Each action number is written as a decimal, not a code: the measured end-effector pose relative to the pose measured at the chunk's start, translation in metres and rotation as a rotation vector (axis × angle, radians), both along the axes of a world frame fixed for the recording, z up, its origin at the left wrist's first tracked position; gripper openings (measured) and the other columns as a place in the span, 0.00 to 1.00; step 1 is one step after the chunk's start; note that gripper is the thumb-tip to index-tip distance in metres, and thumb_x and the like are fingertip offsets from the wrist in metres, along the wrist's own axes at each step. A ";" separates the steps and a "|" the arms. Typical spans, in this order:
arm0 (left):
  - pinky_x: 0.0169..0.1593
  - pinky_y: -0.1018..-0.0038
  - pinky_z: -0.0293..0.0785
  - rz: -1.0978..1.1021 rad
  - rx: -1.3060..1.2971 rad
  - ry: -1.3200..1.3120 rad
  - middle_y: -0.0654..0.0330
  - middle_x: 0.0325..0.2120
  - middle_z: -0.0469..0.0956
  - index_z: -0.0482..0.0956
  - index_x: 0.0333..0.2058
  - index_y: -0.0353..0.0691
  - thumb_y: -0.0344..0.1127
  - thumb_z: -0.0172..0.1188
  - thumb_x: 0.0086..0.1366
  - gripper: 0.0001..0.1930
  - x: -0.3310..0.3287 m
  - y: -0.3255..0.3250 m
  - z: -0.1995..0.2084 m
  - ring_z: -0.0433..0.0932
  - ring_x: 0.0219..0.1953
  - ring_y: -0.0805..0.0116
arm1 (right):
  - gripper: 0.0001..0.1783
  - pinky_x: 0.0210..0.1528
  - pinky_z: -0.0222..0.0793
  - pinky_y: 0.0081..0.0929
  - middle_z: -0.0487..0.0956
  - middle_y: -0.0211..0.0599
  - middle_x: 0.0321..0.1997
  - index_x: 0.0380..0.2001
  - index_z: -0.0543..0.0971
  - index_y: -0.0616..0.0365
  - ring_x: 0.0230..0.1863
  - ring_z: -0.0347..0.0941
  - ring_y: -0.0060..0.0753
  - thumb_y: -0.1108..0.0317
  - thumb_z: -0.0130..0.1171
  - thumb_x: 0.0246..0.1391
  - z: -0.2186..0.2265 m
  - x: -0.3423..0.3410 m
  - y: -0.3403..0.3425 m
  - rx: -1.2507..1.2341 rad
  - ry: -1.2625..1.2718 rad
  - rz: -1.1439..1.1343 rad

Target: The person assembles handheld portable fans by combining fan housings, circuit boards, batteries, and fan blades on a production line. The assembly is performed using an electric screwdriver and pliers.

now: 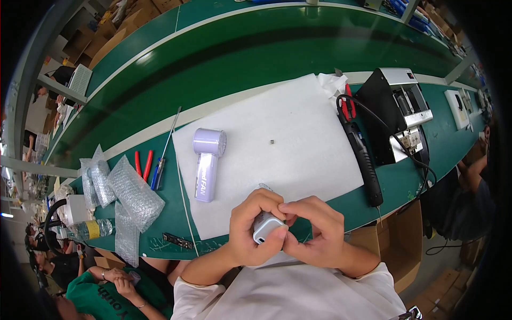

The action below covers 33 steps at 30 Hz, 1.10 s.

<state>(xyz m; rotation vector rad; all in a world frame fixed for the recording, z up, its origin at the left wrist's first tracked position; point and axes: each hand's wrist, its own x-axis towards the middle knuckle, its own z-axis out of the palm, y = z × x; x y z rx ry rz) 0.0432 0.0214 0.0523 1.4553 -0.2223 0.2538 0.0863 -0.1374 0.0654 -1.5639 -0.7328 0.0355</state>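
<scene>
My left hand (255, 226) is wrapped around a pale blue-grey handheld device (268, 228) with a rounded end and a small dark hole; my fingers cover most of it. At its right side, my right hand (314, 229) has thumb and forefinger pinched together against the edge. Whatever those fingertips hold is too small or hidden to make out. Beyond them lies a white foam sheet (250, 117) bearing a lavender handheld fan (207, 165) at its left and a tiny metallic part (272, 142) near the middle.
Left of the sheet are a screwdriver (160, 173), red-handled pliers (143, 164), bubble-wrap bags (136, 192) and a plastic bottle (93, 229). A corded black electric screwdriver (365, 165) and a black-and-silver machine (397, 106) stand at right. One person in green (106, 293) sits at lower left.
</scene>
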 end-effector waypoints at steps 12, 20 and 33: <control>0.40 0.74 0.67 -0.014 -0.051 0.067 0.56 0.33 0.73 0.72 0.33 0.35 0.35 0.55 0.64 0.08 -0.001 0.009 0.004 0.69 0.32 0.69 | 0.27 0.32 0.75 0.23 0.79 0.39 0.36 0.50 0.76 0.62 0.31 0.77 0.29 0.80 0.69 0.41 -0.007 -0.002 0.005 0.040 0.087 0.058; 0.42 0.70 0.68 -0.029 -0.152 0.126 0.51 0.33 0.73 0.72 0.33 0.32 0.56 0.28 0.74 0.32 0.000 0.009 0.011 0.72 0.33 0.65 | 0.29 0.33 0.72 0.23 0.78 0.39 0.39 0.50 0.76 0.62 0.37 0.75 0.30 0.76 0.72 0.40 0.000 0.000 0.006 -0.029 0.018 0.077; 0.36 0.71 0.70 -0.015 -0.019 0.049 0.52 0.31 0.76 0.77 0.35 0.27 0.69 0.24 0.69 0.45 0.001 0.005 -0.003 0.75 0.33 0.64 | 0.33 0.56 0.64 0.37 0.67 0.52 0.58 0.49 0.78 0.65 0.58 0.66 0.44 0.51 0.71 0.47 0.009 0.015 0.012 -0.099 -0.038 0.297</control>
